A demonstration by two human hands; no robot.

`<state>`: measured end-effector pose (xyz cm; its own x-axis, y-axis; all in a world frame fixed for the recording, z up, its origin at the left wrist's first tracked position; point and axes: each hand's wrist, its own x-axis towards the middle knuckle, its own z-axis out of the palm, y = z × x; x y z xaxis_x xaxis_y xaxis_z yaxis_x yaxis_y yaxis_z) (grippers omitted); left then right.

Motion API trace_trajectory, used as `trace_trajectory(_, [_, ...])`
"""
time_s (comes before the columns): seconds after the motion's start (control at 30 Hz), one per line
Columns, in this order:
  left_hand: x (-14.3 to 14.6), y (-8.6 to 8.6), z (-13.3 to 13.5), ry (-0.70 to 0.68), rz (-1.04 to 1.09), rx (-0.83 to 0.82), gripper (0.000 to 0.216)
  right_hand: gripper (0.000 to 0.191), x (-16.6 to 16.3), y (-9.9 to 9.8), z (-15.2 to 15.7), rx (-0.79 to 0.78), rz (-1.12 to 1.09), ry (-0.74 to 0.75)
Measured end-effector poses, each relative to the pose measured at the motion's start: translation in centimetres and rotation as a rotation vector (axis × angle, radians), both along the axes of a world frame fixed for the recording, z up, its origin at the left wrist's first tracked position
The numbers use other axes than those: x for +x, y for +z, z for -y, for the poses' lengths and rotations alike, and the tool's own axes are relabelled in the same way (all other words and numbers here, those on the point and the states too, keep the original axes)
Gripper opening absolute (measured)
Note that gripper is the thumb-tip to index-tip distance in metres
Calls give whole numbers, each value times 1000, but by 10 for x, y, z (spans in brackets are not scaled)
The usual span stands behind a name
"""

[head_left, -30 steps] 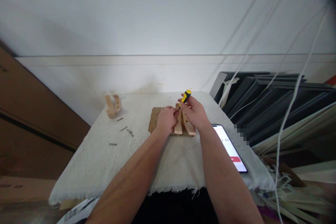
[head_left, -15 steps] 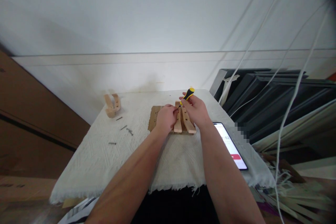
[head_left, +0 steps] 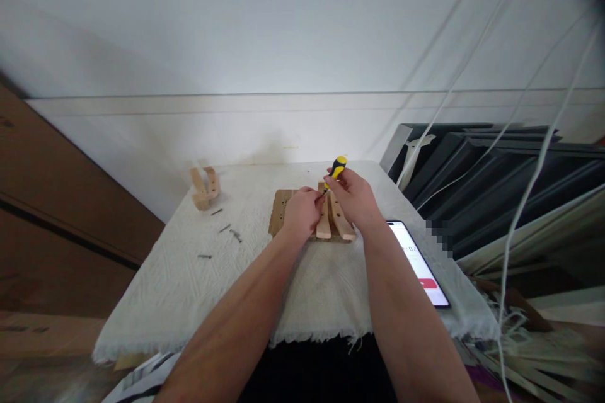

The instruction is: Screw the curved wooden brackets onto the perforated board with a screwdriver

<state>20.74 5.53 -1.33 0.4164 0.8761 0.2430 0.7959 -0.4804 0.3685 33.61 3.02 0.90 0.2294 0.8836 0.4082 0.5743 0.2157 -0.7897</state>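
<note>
White wall (head_left: 283, 25) behind cloth-covered table (head_left: 189, 289); dark frames (head_left: 496, 176) lean right, brown panel (head_left: 57, 201) left.

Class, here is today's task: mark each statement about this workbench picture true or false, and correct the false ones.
1. The right hand holds a yellow-and-black screwdriver. True.
2. The phone lies left of both hands. False: it lies on the right, beside the right forearm, with its screen lit.
3. Loose screws lie on the white cloth, left of the left hand. True.
4. The left hand holds the U-shaped wooden piece. False: that piece sits alone at the far left of the cloth, and the left hand is at the wooden slats, by the screwdriver's tip.
</note>
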Motion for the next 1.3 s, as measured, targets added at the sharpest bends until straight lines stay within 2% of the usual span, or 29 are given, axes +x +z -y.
trace_trajectory(0.13, [0, -1, -1, 3, -12, 12, 32, 31, -5, 0, -4, 23, 74, -140])
trace_trajectory(0.2, [0, -2, -1, 4, -13, 17, 32, 33, -7, 0, -3, 24, 74, -159])
trace_trajectory(0.3, [0, -2, -1, 5, -6, 17, 32, 33, -5, 0, 0, -4, -23, -88])
trace_trajectory(0.43, [0, 0, 0, 2, -1, 5, 33, 38, 1, -3, 2, -6, -242, 99])
trace_trajectory(0.53, [0, 2, 0, 7, -4, 0, 33, 41, 4, -4, 1, -18, -286, 164])
trace_trajectory(0.67, [0, -1, -1, 3, -6, 12, 34, 30, 4, -2, 1, -27, -182, 153])
trace_trajectory(0.8, [0, -5, -2, 2, -10, 20, 33, 21, -4, 5, 0, -15, 86, -48])
trace_trajectory(0.87, [0, -6, -3, 3, -5, 23, 32, 22, -7, 7, 0, -2, 121, -96])
trace_trajectory(1.03, [0, -6, -3, 5, 2, 21, 33, 20, -3, 9, 5, -109, -41, 68])
trace_trajectory(1.13, [0, -5, -2, 6, -4, 15, 33, 20, 1, 8, 7, -87, -75, 134])
trace_trajectory(1.3, [0, -5, -1, 7, -8, 8, 33, 21, -1, 5, 0, -54, 42, 11])
